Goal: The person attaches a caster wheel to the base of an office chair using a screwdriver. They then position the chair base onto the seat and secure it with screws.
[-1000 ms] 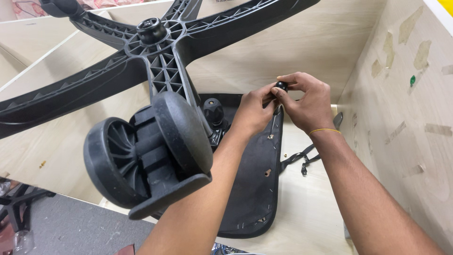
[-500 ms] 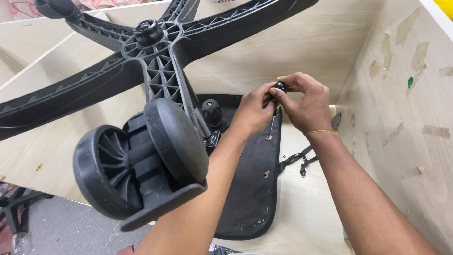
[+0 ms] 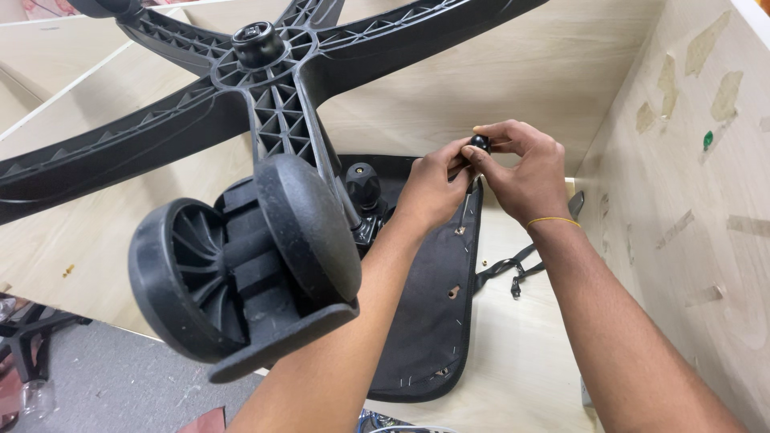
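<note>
A small black round knob sits between the fingertips of both hands, above a black fabric seat pad. My left hand pinches it from the left and my right hand from the right. A thin yellow band circles my right wrist. A black five-arm chair base lies upside down at the left, its ribbed underside showing. One caster wheel on its nearest arm looms close to the camera, over my left forearm. A black lever knob stands on the seat pad's mechanism.
The seat pad rests on a light wooden table with plywood walls behind and to the right, patched with tape. A black strap with a clip lies beside the pad. A small brass screw lies at the left. Grey floor shows lower left.
The chair base and caster shifted slightly in view as the camera moved. Both hands stay on the small knob in nearly the same place.
</note>
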